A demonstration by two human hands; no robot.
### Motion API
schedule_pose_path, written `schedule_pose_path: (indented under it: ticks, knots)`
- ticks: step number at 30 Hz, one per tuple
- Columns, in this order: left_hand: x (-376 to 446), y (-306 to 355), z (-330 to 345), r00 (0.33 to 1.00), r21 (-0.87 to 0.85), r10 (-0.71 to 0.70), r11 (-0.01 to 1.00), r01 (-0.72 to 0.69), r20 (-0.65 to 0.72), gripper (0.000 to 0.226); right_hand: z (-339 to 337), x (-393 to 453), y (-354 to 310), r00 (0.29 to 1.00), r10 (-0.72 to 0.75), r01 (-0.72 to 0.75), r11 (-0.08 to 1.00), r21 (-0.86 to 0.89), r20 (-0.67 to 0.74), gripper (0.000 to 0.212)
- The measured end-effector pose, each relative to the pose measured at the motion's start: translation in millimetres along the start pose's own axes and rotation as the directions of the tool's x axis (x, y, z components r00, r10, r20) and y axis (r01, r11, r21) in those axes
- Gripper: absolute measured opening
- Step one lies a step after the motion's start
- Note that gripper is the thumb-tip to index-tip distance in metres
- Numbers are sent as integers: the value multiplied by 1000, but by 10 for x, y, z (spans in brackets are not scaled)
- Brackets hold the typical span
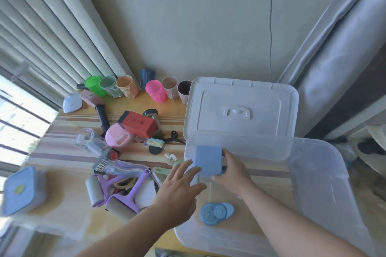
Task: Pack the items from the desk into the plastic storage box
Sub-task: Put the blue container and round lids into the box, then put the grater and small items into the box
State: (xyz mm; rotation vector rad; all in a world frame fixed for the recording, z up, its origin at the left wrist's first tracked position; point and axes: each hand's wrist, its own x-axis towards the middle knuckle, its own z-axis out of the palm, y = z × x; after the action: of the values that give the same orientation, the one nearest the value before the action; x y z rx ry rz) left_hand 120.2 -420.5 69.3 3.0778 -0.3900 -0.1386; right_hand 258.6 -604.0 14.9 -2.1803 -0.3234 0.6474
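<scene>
A clear plastic storage box (317, 177) stands on the right of the desk, its white lid (242, 106) leaning behind it. Inside the box, at its far left corner, my right hand (231, 171) grips a blue rectangular box (208, 159). My left hand (179, 185) reaches over the box's left wall with fingers spread, its fingertips touching the blue box's lower edge. A round blue item (216, 213) lies on the box floor near the front.
Left of the box the desk holds purple lint rollers (123, 198), a red box (137, 124), a pink item (117, 136), a small brush (155, 142), a row of coloured cups (154, 89) along the wall and a blue lidded container (20, 190) at the left edge.
</scene>
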Motion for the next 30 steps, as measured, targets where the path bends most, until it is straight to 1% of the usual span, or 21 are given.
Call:
schedule_pose_path:
  ticks: [4,6,7,9,10,11,12,13,14,15,16,17,18,19,20,22,24,25,26,28,30]
  knots:
    - [-132,-88,4,1000,-78,-13,997,11,-24,37,66,-15,-12,998,60,-58,997,-53,26,73]
    - [-217,-166,13,999,-162,-28,987,22,-39,35,19,-60,-58,995,77,-72,995,-74,67,74]
    - [-262,-226,14,998,-225,-37,974,27,-42,36,-19,-90,-94,990,87,-78,993,-87,111,77]
    - [-324,-397,2,998,-339,-57,940,40,-40,38,-107,-158,-157,976,114,-95,989,-111,184,90]
    - [-340,-521,7,995,-373,-82,926,57,-52,38,-146,-191,-183,979,122,-101,986,-132,164,97]
    - [-349,-661,-1,989,-401,-127,912,84,-82,38,-178,-218,-221,989,122,-108,982,-152,85,101]
    - [-363,-836,7,976,-430,-191,894,128,-108,37,-199,-245,-279,995,93,-97,981,-167,-32,100]
    - [-389,-1031,27,957,-450,-261,875,179,-126,35,-202,-266,-355,987,21,-51,981,-185,-162,96]
    - [-426,-1238,54,937,-457,-325,858,235,-130,34,-183,-284,-475,957,-87,27,976,-216,-275,89]
    - [-480,-1458,103,918,-451,-379,844,291,-117,33,-132,-294,-644,914,-205,119,960,-253,-350,80]
    - [-549,-1684,156,902,-436,-422,831,346,-90,33,-40,-294,-852,869,-324,224,932,-286,-375,69]
    - [-632,-1903,214,890,-411,-453,822,394,-53,34,96,-277,-1077,828,-436,332,888,-319,-353,59]
    - [-721,-2106,269,883,-379,-470,820,430,-14,35,276,-245,-1283,798,-524,423,839,-342,-297,50]
    - [-809,-2291,321,882,-342,-471,825,451,27,37,502,-196,-1452,787,-574,486,802,-346,-225,44]
    - [-892,-2453,373,882,-303,-465,832,465,78,41,758,-142,-1589,792,-593,525,783,-335,-144,40]
    - [-1034,-2688,471,871,-200,-463,849,488,162,52,1300,10,-1767,837,-545,527,782,-333,48,33]
    - [-1138,-2838,565,865,-110,-446,871,479,232,59,1804,195,-1847,888,-383,456,802,-387,253,36]
    - [-1163,-2908,614,868,-95,-426,882,461,253,60,2010,295,-1869,901,-286,411,803,-432,326,40]
    - [-1177,-2979,659,875,-98,-409,890,445,260,60,2181,398,-1880,908,-190,364,799,-479,374,45]
    - [-1191,-3135,743,891,-142,-394,892,430,224,58,2460,593,-1860,909,-43,295,770,-566,415,57]
    - [-1247,-3291,791,879,-190,-445,861,472,171,55,2671,756,-1823,905,58,260,710,-655,422,72]
